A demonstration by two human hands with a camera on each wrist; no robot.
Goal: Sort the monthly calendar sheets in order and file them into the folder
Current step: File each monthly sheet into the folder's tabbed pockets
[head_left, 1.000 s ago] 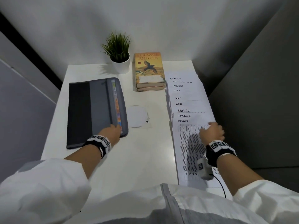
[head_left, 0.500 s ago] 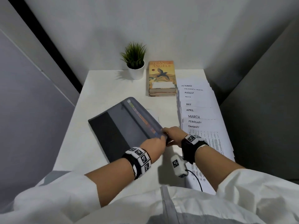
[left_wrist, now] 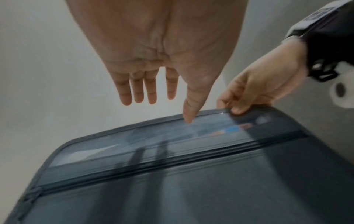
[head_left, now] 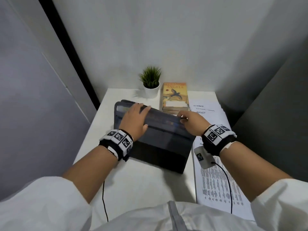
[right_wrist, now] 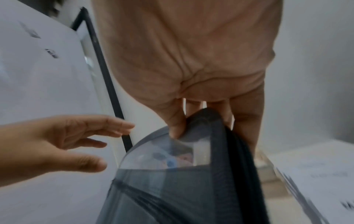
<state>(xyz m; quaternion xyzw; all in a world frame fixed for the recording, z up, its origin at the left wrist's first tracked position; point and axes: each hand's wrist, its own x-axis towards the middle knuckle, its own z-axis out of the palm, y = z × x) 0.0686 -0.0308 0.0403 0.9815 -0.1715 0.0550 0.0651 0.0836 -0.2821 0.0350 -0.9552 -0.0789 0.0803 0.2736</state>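
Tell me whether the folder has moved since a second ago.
Yes. The folder has swung right across the table, from lying at its left side to abutting the calendar sheets, with its top edge lifted by the right hand.

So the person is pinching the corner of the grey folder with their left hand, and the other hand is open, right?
Nearly. The right hand pinches the corner of the grey folder; the left hand is the open one, fingers straight. The right wrist view shows the pinch.
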